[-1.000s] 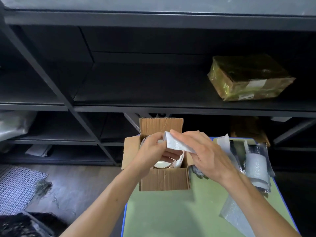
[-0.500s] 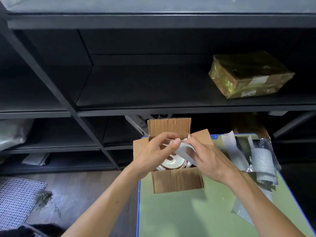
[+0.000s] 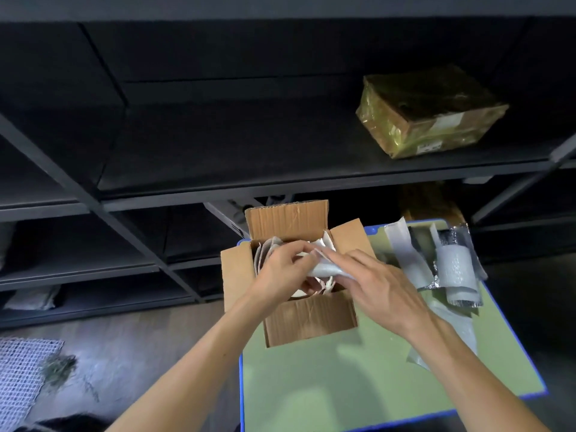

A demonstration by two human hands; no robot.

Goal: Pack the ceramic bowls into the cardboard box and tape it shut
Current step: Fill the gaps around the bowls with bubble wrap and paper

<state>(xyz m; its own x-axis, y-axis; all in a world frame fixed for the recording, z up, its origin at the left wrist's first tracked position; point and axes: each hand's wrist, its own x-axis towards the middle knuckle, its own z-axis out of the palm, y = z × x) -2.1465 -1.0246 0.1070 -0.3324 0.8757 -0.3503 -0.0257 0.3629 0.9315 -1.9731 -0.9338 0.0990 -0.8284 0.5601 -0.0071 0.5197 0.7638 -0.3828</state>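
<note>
Centre frame: left hand (image 3: 280,269) is pinching one end of a bubble-wrap sheet (image 3: 327,270) over the open cardboard box (image 3: 308,319), which is sitting at the upper-left corner of the green table (image 3: 343,385). Wrapped pieces are standing inside, and a pale bowl rim (image 3: 297,295) is showing beneath. Right hand (image 3: 377,288) is lying on the sheet with fingers near straight and thumb hidden; grip cannot be told. Judgement: padding stage, with flaps standing open, taping pending and no tape roll showing. Spare wrap (image 3: 456,272) is lying at right.
</note>
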